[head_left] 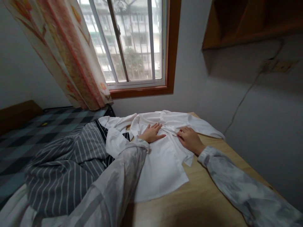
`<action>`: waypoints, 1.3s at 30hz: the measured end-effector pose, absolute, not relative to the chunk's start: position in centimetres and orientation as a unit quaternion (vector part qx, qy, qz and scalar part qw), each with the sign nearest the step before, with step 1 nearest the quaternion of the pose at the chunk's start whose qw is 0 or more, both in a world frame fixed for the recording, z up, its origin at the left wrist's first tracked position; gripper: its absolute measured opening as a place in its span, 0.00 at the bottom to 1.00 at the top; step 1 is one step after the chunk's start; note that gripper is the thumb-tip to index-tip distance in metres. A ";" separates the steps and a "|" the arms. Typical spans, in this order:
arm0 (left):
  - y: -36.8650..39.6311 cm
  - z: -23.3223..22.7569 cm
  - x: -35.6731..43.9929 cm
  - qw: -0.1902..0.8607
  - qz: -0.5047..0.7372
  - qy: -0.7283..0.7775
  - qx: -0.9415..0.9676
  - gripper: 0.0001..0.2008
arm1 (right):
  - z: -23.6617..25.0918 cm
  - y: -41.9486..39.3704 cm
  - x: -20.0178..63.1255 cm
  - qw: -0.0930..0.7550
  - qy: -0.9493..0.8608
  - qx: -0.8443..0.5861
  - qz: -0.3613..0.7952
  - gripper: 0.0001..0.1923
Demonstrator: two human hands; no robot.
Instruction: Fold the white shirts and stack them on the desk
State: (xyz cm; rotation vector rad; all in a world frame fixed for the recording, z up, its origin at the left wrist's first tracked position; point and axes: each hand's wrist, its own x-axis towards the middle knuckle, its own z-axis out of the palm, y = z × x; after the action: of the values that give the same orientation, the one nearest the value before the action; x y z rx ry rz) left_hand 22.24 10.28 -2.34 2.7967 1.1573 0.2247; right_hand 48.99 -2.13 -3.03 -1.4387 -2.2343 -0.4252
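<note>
A white shirt (163,164) lies spread over the wooden table, its sleeves reaching out to the far left and the far right. My left hand (151,133) rests flat on the upper part of the shirt, fingers stretched out. To the right of it, my right hand (190,138) has its fingers curled and pinched on the shirt's front edge near the collar. A fold of white cloth runs between the two hands. The underside of the right fingertips is hidden.
Striped grey clothing (68,167) is heaped at the left, beside a checked bedspread (59,121). The wooden table (213,189) meets the wall on the right. A curtain (68,53) hangs by the window (134,44). A shelf (251,34) and a cable (243,97) are at the right.
</note>
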 end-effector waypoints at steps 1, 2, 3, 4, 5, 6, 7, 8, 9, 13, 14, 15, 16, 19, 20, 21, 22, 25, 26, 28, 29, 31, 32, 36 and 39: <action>10.2 -1.9 22.3 0.036 0.087 0.385 0.918 0.43 | -3.1 -1.8 48.9 0.227 -0.802 -0.530 -0.155 0.06; 9.8 -1.5 22.4 0.015 0.105 0.392 0.914 0.42 | -3.2 -1.6 48.8 0.234 -0.795 -0.539 -0.154 0.06; 9.2 -1.0 22.5 -0.006 0.127 0.402 0.907 0.39 | -3.1 -1.5 48.7 0.244 -0.788 -0.545 -0.149 0.05; 8.4 -0.7 22.6 -0.023 0.148 0.415 0.897 0.35 | -3.0 -1.5 48.5 0.259 -0.782 -0.549 -0.140 0.04; 7.4 -0.4 22.7 -0.033 0.167 0.428 0.887 0.30 | -2.9 -1.6 48.4 0.277 -0.779 -0.547 -0.128 0.03; 6.3 -0.3 22.8 -0.035 0.182 0.442 0.877 0.24 | -2.6 -1.8 48.2 0.297 -0.778 -0.542 -0.113 0.03; 5.1 -0.4 22.9 -0.030 0.191 0.452 0.871 0.20 | -2.4 -2.0 47.9 0.317 -0.778 -0.534 -0.096 0.02; 4.0 -0.6 23.0 -0.020 0.194 0.453 0.870 0.19 | -2.1 -2.2 47.5 0.337 -0.778 -0.525 -0.075 0.02; 3.0 -1.0 23.1 -0.012 0.198 0.448 0.872 0.19 | -1.9 -2.4 47.1 0.353 -0.777 -0.519 -0.050 0.02; 0.9 -2.7 23.3 0.035 0.241 0.439 0.865 0.10 | -2.2 -2.4 45.2 0.404 -0.746 -0.521 0.096 0.04; 0.8 -3.0 23.2 0.056 0.262 0.439 0.858 0.08 | -2.5 -2.2 44.7 0.417 -0.733 -0.523 0.127 0.05; 0.8 -3.2 23.1 0.081 0.285 0.436 0.850 0.07 | -2.8 -2.0 44.2 0.433 -0.717 -0.525 0.151 0.06; 0.9 -3.3 22.9 0.107 0.307 0.431 0.842 0.07 | -3.2 -1.8 43.8 0.450 -0.700 -0.528 0.170 0.07; 1.2 -3.4 22.3 0.179 0.370 0.405 0.817 0.07 | -4.4 -1.2 42.9 0.491 -0.655 -0.531 0.219 0.10; 1.2 -3.5 22.0 0.199 0.387 0.395 0.809 0.07 | -4.7 -1.1 42.7 0.499 -0.647 -0.526 0.235 0.11; 1.3 -3.6 21.9 0.216 0.399 0.386 0.803 0.06 | -5.0 -1.1 42.6 0.506 -0.642 -0.519 0.248 0.12; 1.3 -3.7 21.7 0.230 0.406 0.380 0.799 0.06 | -5.2 -1.2 42.4 0.513 -0.639 -0.512 0.258 0.12; 1.4 -4.2 21.7 0.253 0.401 0.376 0.796 0.07 | -5.8 -1.5 42.3 0.536 -0.624 -0.502 0.266 0.13; 1.4 -4.3 21.8 0.256 0.395 0.376 0.798 0.07 | -5.9 -1.6 42.3 0.544 -0.619 -0.501 0.266 0.13; 1.3 -4.4 22.0 0.260 0.387 0.373 0.802 0.08 | -5.9 -1.8 42.3 0.555 -0.611 -0.498 0.265 0.14; 1.3 -4.3 22.1 0.262 0.386 0.373 0.803 0.08 | -5.8 -2.0 42.3 0.561 -0.610 -0.496 0.261 0.14; 1.1 -4.2 22.2 0.264 0.385 0.374 0.801 0.08 | -5.5 -2.3 42.2 0.569 -0.614 -0.491 0.242 0.13; 1.0 -4.0 22.2 0.263 0.384 0.376 0.801 0.08 | -5.3 -2.4 42.2 0.573 -0.619 -0.488 0.226 0.13; 0.7 -3.7 22.2 0.241 0.370 0.384 0.811 0.08 | -4.4 -3.3 41.7 0.547 -0.666 -0.484 0.151 0.10; 0.5 -3.6 22.2 0.227 0.360 0.383 0.820 0.08 | -3.9 -3.9 41.3 0.491 -0.713 -0.489 0.104 0.08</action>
State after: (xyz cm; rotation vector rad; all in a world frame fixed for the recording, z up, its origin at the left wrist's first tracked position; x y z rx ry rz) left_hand 22.21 0.47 -3.60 2.2599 1.0557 0.9915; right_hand 41.27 -3.93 -3.92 -1.1878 -1.7313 0.2525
